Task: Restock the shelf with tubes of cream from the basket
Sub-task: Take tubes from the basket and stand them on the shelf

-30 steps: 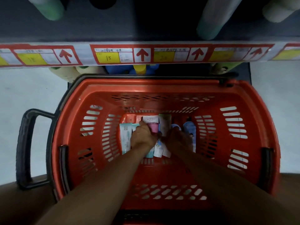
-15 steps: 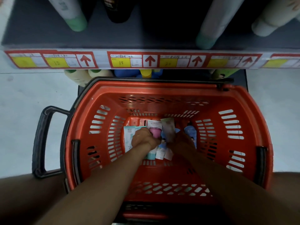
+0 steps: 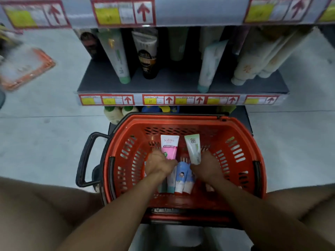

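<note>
Both hands are inside the red basket, which sits on the floor directly before the shelf. The left hand has its fingers curled round the lower end of a pink and white tube, which stands upright with its flat crimped end toward the far wall of the basket. The right hand grips the lower end of a pale green tube, likewise upright, tilted slightly left at the top. The two held tubes stand near each other but do not touch.

Between the wrists, further tubes lie on the basket floor: a blue and white tube with a cartoon figure, a second similar one just right of it, and a teal and white tube partly under the left wrist. Their caps point toward the near side.

The basket's black handle is folded out to the left.

On the shelf, tubes stand cap-down: a grey tube with a green cap at the left, a black and brown tube just beside it, a pale tube with a teal cap right of centre, and cream tubes at the far right. Red and yellow price labels run along the shelf's front edge. Bottles below the shelf are mostly hidden behind the basket.
</note>
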Action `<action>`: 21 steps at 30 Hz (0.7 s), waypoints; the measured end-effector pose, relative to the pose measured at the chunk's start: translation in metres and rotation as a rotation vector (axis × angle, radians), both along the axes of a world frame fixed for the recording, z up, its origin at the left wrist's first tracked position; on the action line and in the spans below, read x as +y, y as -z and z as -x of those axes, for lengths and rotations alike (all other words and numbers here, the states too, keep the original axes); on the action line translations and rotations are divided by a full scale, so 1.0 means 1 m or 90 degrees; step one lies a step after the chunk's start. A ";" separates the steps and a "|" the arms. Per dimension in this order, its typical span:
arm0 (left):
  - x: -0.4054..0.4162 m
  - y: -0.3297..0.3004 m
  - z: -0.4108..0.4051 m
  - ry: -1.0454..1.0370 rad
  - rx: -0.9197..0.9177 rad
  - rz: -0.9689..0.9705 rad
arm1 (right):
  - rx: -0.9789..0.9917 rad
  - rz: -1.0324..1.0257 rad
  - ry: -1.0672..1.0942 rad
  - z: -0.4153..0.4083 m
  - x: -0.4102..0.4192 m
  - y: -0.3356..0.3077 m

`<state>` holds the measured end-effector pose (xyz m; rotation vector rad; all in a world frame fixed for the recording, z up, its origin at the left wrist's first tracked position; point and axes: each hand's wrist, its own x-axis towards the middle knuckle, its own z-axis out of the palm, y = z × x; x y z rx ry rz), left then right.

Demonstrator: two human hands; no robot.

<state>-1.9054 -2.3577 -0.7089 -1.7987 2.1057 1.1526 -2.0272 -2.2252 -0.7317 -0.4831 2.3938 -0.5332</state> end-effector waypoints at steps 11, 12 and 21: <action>0.011 -0.091 -0.010 -0.012 0.187 0.212 | 0.152 0.153 -0.052 0.011 0.012 -0.110; 0.011 -0.100 -0.009 -0.013 0.204 0.228 | 0.161 0.168 -0.048 0.013 0.011 -0.121; 0.014 -0.191 0.001 -0.018 0.328 0.343 | 0.269 0.317 -0.011 0.025 0.009 -0.213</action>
